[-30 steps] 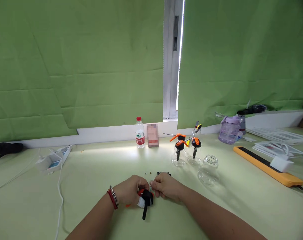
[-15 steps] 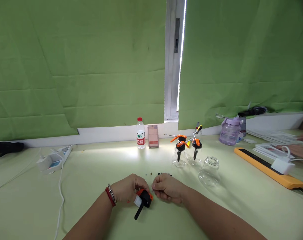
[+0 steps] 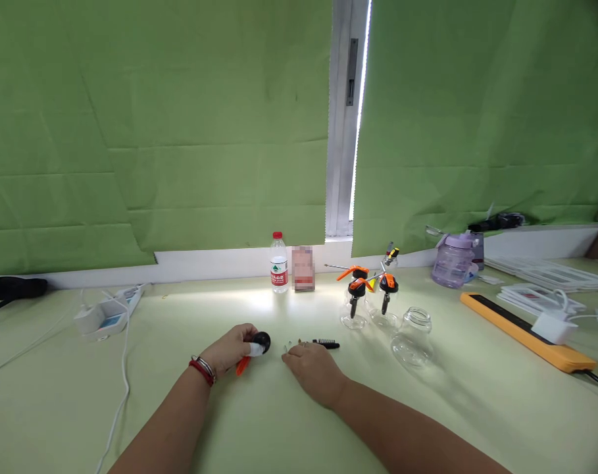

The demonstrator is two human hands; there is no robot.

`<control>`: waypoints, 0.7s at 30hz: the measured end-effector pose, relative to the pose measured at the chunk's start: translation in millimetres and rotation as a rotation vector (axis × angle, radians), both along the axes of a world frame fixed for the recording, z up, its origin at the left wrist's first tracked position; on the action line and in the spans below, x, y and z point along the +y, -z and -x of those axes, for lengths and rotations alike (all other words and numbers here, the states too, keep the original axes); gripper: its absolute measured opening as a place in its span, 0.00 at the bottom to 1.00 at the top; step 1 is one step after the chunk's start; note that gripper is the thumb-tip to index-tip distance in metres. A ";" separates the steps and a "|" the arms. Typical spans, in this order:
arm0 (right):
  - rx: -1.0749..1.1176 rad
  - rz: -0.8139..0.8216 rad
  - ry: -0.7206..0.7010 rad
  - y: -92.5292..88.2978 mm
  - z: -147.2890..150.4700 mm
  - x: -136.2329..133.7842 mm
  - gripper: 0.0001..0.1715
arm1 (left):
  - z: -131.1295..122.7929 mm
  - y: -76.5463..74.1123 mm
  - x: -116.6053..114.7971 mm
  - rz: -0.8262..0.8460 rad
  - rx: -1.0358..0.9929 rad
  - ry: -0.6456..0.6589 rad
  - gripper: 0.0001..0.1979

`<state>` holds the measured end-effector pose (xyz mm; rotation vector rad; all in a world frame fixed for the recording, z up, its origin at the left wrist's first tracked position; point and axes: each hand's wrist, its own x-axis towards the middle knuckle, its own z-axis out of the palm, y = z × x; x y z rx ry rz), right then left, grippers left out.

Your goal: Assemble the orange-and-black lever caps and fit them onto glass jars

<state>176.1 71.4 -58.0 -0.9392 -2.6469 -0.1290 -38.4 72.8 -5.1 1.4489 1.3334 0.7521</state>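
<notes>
My left hand (image 3: 233, 349) is closed around an orange and black trigger spray head (image 3: 262, 340), whose round black end faces right. A white piece shows beside my thumb, and an orange part points down below my fingers. Fingers together and tips down, my right hand (image 3: 314, 370) rests on the table at some small parts. A thin pale piece lies at its fingertips; what the fingers grip is hidden. Just beyond it is a black plunger with a spring (image 3: 325, 343).
Clear bottles with orange and black spray heads (image 3: 356, 287) stand right of centre, near an open clear bottle (image 3: 413, 339). Behind are a water bottle (image 3: 279, 266) and a pink box (image 3: 303, 268). An orange power strip (image 3: 525, 332) lies right, a white cable (image 3: 125, 375) left.
My hands have moved apart. The left one has shifted left and away from me, turning the spray head; the right one has come down onto the table by the small parts.
</notes>
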 end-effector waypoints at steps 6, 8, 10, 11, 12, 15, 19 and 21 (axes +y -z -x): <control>-0.132 -0.047 -0.010 -3.8 9.7 6.5 0.11 | 4.4 12.6 9.1 0.079 -0.133 -0.159 0.15; -0.118 -0.004 0.005 -6.6 10.8 7.8 0.11 | 4.7 14.5 10.3 0.094 -0.169 -0.171 0.16; -0.090 0.036 0.019 -8.3 10.9 8.1 0.11 | 4.1 14.9 10.3 0.098 -0.198 -0.169 0.17; -0.081 0.046 0.026 -8.9 10.6 7.8 0.12 | 3.4 14.5 9.9 0.096 -0.210 -0.159 0.16; -0.066 0.054 0.036 -9.7 10.0 7.1 0.12 | 2.2 13.7 9.2 0.091 -0.220 -0.142 0.16; 0.107 0.118 0.105 -13.7 8.0 3.3 0.13 | -3.1 8.8 5.3 0.068 -0.247 -0.068 0.14; 0.515 0.456 0.159 -20.4 5.8 -1.4 0.21 | -12.8 1.0 -1.8 0.041 -0.263 0.029 0.16; 0.663 0.685 0.163 -21.1 5.0 -1.5 0.23 | -16.9 -0.8 -4.3 0.001 -0.242 0.092 0.17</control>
